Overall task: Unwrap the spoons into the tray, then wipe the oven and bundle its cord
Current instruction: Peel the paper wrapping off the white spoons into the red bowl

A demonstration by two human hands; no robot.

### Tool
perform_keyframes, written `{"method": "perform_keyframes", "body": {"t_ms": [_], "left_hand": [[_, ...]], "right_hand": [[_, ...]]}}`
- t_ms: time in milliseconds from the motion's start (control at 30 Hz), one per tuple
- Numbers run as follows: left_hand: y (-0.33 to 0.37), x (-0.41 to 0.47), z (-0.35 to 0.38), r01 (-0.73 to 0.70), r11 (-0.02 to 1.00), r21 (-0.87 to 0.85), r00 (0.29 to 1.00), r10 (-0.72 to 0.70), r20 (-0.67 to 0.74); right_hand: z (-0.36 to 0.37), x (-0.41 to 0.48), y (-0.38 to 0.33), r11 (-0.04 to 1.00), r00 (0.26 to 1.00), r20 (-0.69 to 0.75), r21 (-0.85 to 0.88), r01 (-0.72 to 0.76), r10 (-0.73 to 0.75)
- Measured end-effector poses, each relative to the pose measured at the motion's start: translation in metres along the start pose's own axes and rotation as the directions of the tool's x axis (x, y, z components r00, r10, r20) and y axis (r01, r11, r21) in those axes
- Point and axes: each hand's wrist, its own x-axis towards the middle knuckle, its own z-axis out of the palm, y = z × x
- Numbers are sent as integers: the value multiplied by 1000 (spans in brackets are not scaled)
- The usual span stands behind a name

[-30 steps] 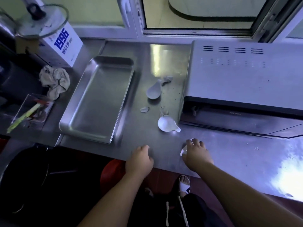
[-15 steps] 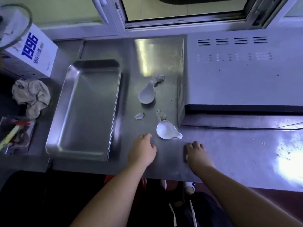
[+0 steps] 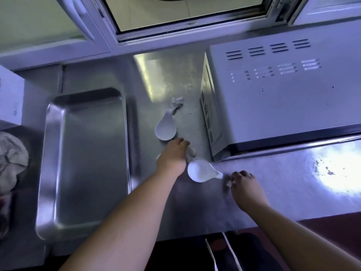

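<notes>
Both hands (image 3: 172, 155) (image 3: 245, 184) touch paper scraps (image 3: 191, 152)

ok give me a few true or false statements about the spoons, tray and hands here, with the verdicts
1. The tray holds no spoons. True.
2. Two white spoons lie on the counter between the tray and the oven. True: far spoon, near spoon.
3. The left hand is inside the tray. False: it reaches over the counter between the two spoons.
4. The right hand rests on top of the oven. False: it is on the counter by the near spoon's handle.
5. A crumpled wrapper lies by the far spoon's handle. True.
</notes>
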Motion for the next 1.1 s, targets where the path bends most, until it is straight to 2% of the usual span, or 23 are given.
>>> {"method": "perform_keyframes", "body": {"t_ms": [67, 200, 400, 500, 600, 733, 800, 900, 1100], "left_hand": [[2, 12, 0, -82, 995, 57, 993, 77, 91], [9, 24, -4, -206, 967, 147, 972, 186, 142], [6, 23, -1, -160, 977, 142, 980, 140, 140], [6, 18, 1, -76, 991, 113, 988, 60, 143], [5, 7, 2, 16, 998, 60, 998, -20, 65], [-5, -6, 8, 87, 990, -111, 994, -94, -60], [-13, -16, 10, 65, 981, -186, 988, -89, -128], [-28, -38, 13, 41, 982, -187, 974, -81, -212], [-38, -76, 12, 127, 962, -240, 965, -176, -194]], "right_hand": [[-2, 0, 2, 999, 1000, -1, 18, -29, 29], [-4, -1, 5, 998, 998, -1, 13, -59, 59], [-2, -4, 6, 994, 995, -20, 54, -92, 94], [-2, -5, 7, 994, 995, -26, 58, -95, 97], [-3, -6, 7, 993, 995, -6, 68, -101, 101], [-6, -8, 8, 993, 996, 10, 72, -89, 89], [-6, -8, 11, 995, 997, 11, 63, -82, 82], [-5, -10, 12, 996, 997, 13, 54, -78, 77], [0, -13, 7, 998, 999, 12, 42, -51, 51]]}}
